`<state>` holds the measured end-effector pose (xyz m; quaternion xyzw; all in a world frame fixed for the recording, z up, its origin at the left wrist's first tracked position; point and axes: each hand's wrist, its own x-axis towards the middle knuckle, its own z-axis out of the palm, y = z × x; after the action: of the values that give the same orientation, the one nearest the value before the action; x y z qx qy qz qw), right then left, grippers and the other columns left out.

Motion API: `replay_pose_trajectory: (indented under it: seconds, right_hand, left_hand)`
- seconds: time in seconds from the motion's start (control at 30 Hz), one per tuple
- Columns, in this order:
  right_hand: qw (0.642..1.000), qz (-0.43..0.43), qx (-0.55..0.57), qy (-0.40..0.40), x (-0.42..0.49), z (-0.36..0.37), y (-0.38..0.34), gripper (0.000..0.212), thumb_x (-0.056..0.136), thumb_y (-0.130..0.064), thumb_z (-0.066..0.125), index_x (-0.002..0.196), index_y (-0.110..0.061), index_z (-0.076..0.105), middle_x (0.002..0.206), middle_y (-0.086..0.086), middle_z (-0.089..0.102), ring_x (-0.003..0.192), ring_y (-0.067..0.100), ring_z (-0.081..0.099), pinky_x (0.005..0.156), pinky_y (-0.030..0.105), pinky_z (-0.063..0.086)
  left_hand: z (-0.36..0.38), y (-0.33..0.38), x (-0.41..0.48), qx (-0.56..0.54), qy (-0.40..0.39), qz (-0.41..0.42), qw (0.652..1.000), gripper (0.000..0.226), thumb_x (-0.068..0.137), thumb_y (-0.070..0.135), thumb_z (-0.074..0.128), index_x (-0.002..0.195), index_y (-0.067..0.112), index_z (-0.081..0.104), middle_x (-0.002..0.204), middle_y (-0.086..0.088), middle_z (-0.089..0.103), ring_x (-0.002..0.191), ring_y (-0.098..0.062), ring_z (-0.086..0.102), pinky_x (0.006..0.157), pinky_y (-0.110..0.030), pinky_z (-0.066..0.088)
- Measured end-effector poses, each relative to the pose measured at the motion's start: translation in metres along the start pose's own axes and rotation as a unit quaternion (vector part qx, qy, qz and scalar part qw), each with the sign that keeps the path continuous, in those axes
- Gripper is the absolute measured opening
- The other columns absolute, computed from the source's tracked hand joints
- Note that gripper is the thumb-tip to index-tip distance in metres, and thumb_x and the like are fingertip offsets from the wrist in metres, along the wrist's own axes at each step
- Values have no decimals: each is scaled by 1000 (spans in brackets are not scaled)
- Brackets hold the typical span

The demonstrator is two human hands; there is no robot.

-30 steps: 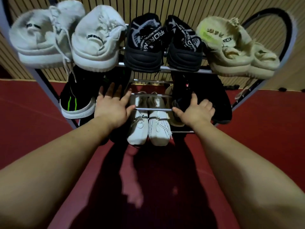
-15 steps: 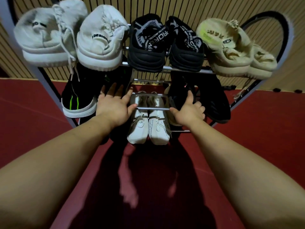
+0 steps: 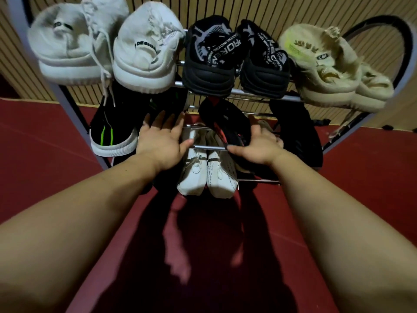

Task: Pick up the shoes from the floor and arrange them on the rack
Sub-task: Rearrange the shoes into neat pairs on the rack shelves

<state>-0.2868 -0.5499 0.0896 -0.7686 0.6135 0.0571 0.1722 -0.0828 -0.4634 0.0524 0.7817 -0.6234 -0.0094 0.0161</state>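
A metal shoe rack (image 3: 74,118) holds three tiers of shoes. My left hand (image 3: 160,141) is spread flat, its straight fingers touching a black shoe (image 3: 164,102) on the middle tier, beside a black shoe with green stripes (image 3: 110,132). My right hand (image 3: 255,147) grips the heel end of a black shoe with red trim (image 3: 225,123), which lies tilted across the middle tier. Its partner, another black shoe (image 3: 300,136), sits further right. A white pair (image 3: 209,172) stands on the bottom tier between my hands.
The top tier carries white sneakers (image 3: 144,55), a black patterned pair (image 3: 209,64) and a cream pair (image 3: 327,71). A slatted wooden wall (image 3: 248,7) backs the rack. Red floor (image 3: 45,154) surrounds it, with my shadow on it in front.
My right hand has turned the black shoe with red trim leftward so it tilts and its red edge shows. My left hand stays spread on the other black shoe.
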Motion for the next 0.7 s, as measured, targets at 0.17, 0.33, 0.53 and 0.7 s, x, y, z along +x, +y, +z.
replay_pose_trajectory:
  seconds: [0.17,0.33,0.53,0.7]
  right_hand:
    - [999,29,-32,7,14,6,-25,84,77,-65,61,139,-14,36,145,20,33,136,37,27,110,47,24]
    - [997,-43,-60,-7,4,-17,-10,90,71,-43,79,141,-11,32,140,21,36,132,37,31,112,46,27]
    - [976,-153,-104,-112,-1,-29,2,115,67,-29,83,151,-22,4,148,17,26,139,32,23,115,42,24]
    - [940,-224,-204,-156,-8,-43,-18,114,68,-22,83,151,-33,5,145,5,26,138,26,23,111,37,25]
  left_hand:
    - [-1,-3,2,0,-12,3,1000,70,94,58,21,151,22,1,159,0,11,146,-21,1,117,-44,-1]
    - [0,-1,3,-19,0,-3,1000,70,94,57,20,152,21,3,158,-1,16,146,-20,5,117,-42,0]
    - [2,-2,4,-56,8,-13,998,70,93,60,7,152,23,5,156,1,22,145,-18,9,117,-40,1]
    - [-1,-5,7,-107,-1,-18,994,65,94,58,6,151,26,14,156,5,23,145,-15,10,116,-38,1]
